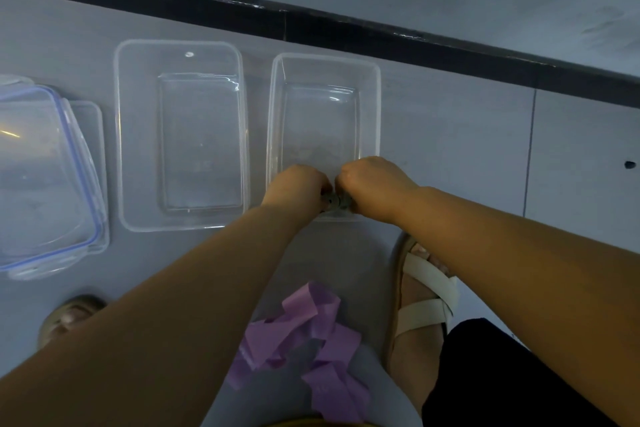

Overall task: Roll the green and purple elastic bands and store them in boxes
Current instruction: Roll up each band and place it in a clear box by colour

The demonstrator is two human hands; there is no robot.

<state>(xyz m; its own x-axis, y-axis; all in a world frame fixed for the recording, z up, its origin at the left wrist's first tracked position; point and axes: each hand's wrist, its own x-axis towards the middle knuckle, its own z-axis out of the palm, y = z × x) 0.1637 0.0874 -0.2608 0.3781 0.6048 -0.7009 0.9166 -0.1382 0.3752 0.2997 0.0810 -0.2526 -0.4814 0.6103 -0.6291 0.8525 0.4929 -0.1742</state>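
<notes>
I log: grey-green roll (335,200), purple band (304,333), clear box (377,114), blue-edged lid (80,163), cream sandal (429,308), grey floor (450,149), black skirting (311,24).

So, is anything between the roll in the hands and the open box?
Nothing visible. Left hand and right hand hold the small dark roll right at the near rim of the open clear box, whose top is uncovered.

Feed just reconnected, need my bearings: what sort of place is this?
Likely an indoor room, with work done on the floor: grey floor tiles meet a dark skirting board, and a sandalled foot rests near a clear box.
</notes>
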